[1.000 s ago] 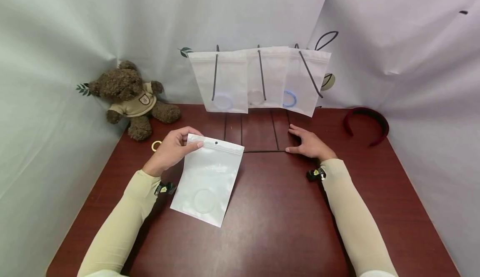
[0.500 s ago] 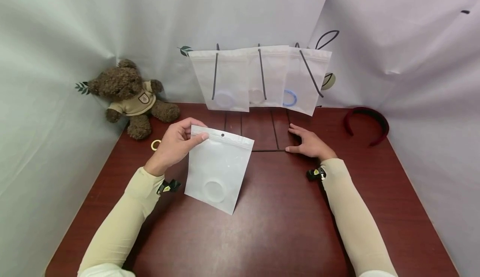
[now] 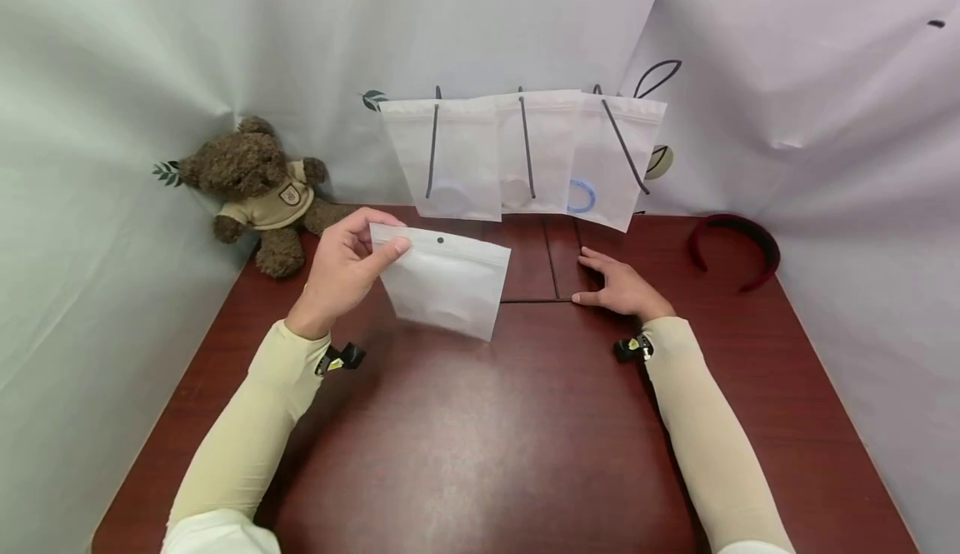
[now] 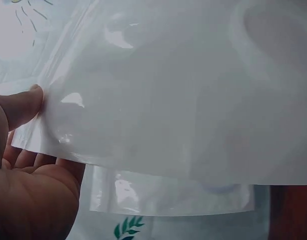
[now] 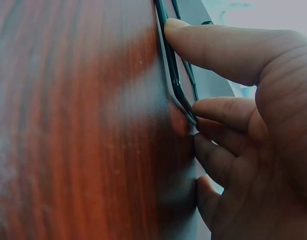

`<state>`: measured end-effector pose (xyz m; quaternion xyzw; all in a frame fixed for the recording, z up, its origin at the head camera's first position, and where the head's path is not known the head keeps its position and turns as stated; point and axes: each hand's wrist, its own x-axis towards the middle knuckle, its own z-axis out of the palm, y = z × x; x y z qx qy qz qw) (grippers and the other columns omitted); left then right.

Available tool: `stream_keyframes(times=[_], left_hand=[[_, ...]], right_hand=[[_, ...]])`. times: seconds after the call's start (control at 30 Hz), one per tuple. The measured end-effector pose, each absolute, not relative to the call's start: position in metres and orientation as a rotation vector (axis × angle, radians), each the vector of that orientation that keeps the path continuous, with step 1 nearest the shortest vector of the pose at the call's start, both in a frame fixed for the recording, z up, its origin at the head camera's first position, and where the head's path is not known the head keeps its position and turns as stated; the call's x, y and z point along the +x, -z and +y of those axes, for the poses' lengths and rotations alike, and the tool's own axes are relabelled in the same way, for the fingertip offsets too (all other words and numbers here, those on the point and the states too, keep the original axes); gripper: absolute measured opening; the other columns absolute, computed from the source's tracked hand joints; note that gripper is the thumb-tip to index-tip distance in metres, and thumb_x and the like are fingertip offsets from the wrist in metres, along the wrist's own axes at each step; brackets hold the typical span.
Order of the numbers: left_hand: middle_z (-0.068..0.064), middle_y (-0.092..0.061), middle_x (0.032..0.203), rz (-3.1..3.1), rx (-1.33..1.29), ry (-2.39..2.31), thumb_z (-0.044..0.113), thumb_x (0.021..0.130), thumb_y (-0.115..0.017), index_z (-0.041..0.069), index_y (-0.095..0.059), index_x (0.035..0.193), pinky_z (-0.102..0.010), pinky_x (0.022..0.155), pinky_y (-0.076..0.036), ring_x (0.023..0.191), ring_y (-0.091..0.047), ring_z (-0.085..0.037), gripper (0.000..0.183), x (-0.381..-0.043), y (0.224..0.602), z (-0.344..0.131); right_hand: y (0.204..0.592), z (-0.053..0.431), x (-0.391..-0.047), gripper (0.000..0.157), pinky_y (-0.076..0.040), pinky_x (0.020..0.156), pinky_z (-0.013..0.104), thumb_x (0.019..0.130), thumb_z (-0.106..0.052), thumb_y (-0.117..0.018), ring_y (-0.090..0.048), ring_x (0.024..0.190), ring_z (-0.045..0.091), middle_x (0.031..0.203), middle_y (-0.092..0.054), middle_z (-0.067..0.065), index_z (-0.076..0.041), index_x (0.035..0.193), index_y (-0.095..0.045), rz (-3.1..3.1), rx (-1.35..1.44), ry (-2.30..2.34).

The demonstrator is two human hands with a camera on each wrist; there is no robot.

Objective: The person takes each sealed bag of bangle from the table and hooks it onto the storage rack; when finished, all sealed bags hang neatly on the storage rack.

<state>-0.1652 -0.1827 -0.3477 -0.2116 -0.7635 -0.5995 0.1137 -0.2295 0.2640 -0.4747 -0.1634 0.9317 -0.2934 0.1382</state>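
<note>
My left hand (image 3: 337, 267) pinches the top left corner of a white zip bag (image 3: 446, 283), thumb in front and fingers behind. The bag tilts away above the table, with a small hang hole near its top edge. A faint round shape shows through it in the left wrist view. My right hand (image 3: 622, 287) touches the front right corner of a black wire display rack (image 3: 536, 301), thumb and fingers spread and fairly straight against the wire (image 5: 168, 60). Three similar bags hang side by side on the rack's prongs; the right bag (image 3: 626, 167) shows a blue ring (image 3: 582, 196).
A brown teddy bear (image 3: 262, 179) in a beige top sits at the back left. On the right of the table lies a dark red headband (image 3: 768, 246). White curtains (image 3: 840, 121) hang around the dark red wooden table (image 3: 480, 454).
My left hand has moved the bag up and toward the rack, and its lower end has swung backward. The yellow ring on the table is now hidden. My right hand has stayed put.
</note>
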Motion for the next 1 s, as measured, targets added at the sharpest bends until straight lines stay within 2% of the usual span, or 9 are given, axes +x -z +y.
stream_keyframes(times=[0.07,0.2,0.3,0.43,0.57,0.67,0.77,1.0], left_hand=[[0.001,-0.061,0.069,-2.200,-0.629,1.747,0.007,0.097,-0.076,0.004,-0.072,0.113,-0.024,0.050,-0.038,0.055,-0.049,-0.007,0.016,-0.167,0.343,-0.181],[0.002,-0.070,0.079,-2.118,-0.640,1.781,0.005,0.096,-0.076,0.004,-0.073,0.111,-0.022,0.057,-0.048,0.063,-0.063,-0.008,0.016,-0.173,0.333,-0.179],[0.002,-0.068,0.076,-2.078,-0.622,1.772,0.003,0.095,-0.076,0.005,-0.075,0.111,-0.022,0.058,-0.049,0.063,-0.064,-0.010,0.016,-0.177,0.328,-0.178],[0.002,-0.052,0.064,-2.054,-0.571,1.732,0.001,0.093,-0.078,0.007,-0.076,0.111,-0.021,0.051,-0.038,0.050,-0.044,-0.009,0.019,-0.182,0.326,-0.177],[0.001,-0.055,0.065,-2.033,-0.546,1.746,0.003,0.093,-0.078,0.007,-0.076,0.110,-0.021,0.052,-0.041,0.051,-0.047,-0.010,0.018,-0.187,0.324,-0.176],[0.002,-0.052,0.062,-2.025,-0.533,1.727,0.005,0.094,-0.079,0.008,-0.076,0.110,-0.021,0.052,-0.038,0.051,-0.044,-0.010,0.016,-0.191,0.324,-0.176],[0.002,-0.042,0.058,-2.015,-0.522,1.696,0.006,0.094,-0.079,0.007,-0.076,0.109,-0.025,0.050,-0.028,0.048,-0.031,-0.011,0.016,-0.196,0.324,-0.176],[0.002,-0.042,0.059,-2.023,-0.490,1.678,0.011,0.094,-0.080,0.008,-0.076,0.109,-0.025,0.053,-0.028,0.050,-0.030,-0.012,0.016,-0.209,0.327,-0.174]], right_hand=[[0.475,0.265,-0.230,0.089,-0.024,0.128,0.058,0.093,-0.039,-0.081,-0.020,0.163,0.038,0.177,-0.023,0.010,-0.006,0.164,-0.038,2.694,-0.473,0.851],[0.476,0.266,-0.230,0.090,-0.024,0.128,0.058,0.093,-0.039,-0.082,-0.021,0.163,0.037,0.177,-0.023,0.010,-0.006,0.164,-0.038,2.694,-0.478,0.852],[0.477,0.267,-0.230,0.090,-0.024,0.128,0.058,0.093,-0.039,-0.082,-0.021,0.162,0.037,0.177,-0.023,0.010,-0.006,0.164,-0.038,2.698,-0.479,0.850],[0.476,0.266,-0.231,0.089,-0.024,0.128,0.058,0.093,-0.038,-0.082,-0.021,0.162,0.037,0.176,-0.024,0.010,-0.005,0.164,-0.038,2.698,-0.481,0.856],[0.474,0.265,-0.230,0.090,-0.024,0.128,0.058,0.093,-0.037,-0.082,-0.021,0.162,0.037,0.176,-0.024,0.010,-0.005,0.163,-0.038,2.697,-0.474,0.861],[0.474,0.265,-0.229,0.089,-0.024,0.128,0.058,0.093,-0.036,-0.082,-0.021,0.162,0.037,0.176,-0.024,0.010,-0.005,0.164,-0.037,2.698,-0.467,0.863],[0.474,0.265,-0.230,0.089,-0.024,0.128,0.058,0.093,-0.036,-0.082,-0.021,0.163,0.037,0.176,-0.024,0.010,-0.005,0.164,-0.037,2.698,-0.466,0.862],[0.474,0.264,-0.230,0.089,-0.024,0.128,0.057,0.093,-0.035,-0.082,-0.021,0.162,0.037,0.176,-0.024,0.010,-0.005,0.164,-0.037,2.697,-0.464,0.863]])
